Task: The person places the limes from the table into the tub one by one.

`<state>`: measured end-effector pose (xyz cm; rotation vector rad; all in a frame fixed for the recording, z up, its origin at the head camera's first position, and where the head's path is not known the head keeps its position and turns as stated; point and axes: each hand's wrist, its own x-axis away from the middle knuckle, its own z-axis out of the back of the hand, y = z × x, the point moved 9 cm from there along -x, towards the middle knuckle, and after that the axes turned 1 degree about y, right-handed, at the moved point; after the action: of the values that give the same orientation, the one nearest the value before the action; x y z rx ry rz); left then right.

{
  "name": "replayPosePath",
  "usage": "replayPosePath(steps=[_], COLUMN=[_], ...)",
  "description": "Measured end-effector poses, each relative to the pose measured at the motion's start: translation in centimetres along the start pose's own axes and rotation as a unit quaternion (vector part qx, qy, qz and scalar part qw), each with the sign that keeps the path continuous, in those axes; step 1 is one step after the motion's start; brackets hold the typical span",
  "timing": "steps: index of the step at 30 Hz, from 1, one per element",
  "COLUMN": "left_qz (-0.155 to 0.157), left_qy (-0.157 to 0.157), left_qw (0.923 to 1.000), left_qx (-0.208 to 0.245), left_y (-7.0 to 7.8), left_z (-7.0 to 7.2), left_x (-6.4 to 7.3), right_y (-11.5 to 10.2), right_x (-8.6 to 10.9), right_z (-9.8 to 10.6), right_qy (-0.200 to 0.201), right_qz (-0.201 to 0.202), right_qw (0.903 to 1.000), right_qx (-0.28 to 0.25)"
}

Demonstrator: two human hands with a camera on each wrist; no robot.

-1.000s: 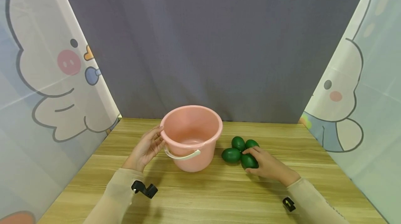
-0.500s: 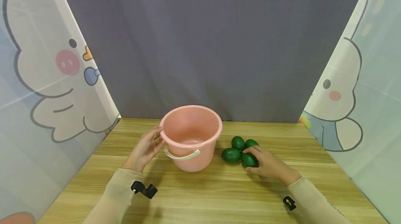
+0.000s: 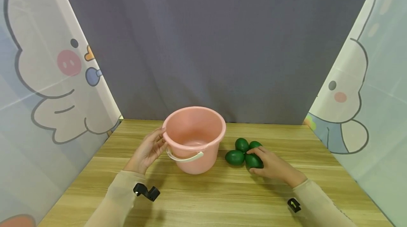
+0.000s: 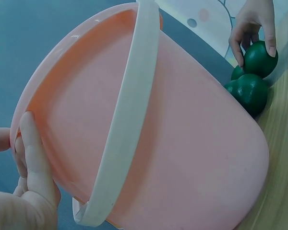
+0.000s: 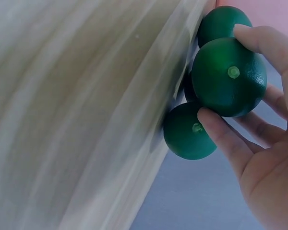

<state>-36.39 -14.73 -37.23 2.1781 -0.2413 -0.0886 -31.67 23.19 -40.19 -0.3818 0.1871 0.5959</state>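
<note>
A pink bucket stands upright on the wooden table, its white handle hanging down on the near side. My left hand grips the bucket's rim at the left, fingers curled over the edge in the left wrist view. To the bucket's right, several dark green avocados sit clustered together. My right hand holds the nearest right avocado between thumb and fingers, close against the others. Beside it lie a left avocado, a back avocado and one partly hidden by my fingers.
The wooden table reaches back to a grey curtain. Cartoon-printed cloth walls stand along both sides. A black wrist mount sits on my left sleeve, and another shows by the right sleeve.
</note>
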Motion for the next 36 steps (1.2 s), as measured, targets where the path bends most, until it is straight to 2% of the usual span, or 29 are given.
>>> replayPosePath(steps=[17,36], left_qz=[0.002,0.004], left_qy=[0.002,0.000], left_qw=[1.0000,0.9999], left_qx=[0.008,0.013], left_y=[0.0,-0.1], left_z=[0.0,0.1], left_x=[-0.1,-0.2], right_y=[-0.4,-1.0], right_x=[-0.5,-0.8], right_z=[0.8,1.8], right_qy=[0.013,0.030], right_qz=[0.003,0.034], right_qw=[0.9999,0.9990], right_qx=[-0.003,-0.003])
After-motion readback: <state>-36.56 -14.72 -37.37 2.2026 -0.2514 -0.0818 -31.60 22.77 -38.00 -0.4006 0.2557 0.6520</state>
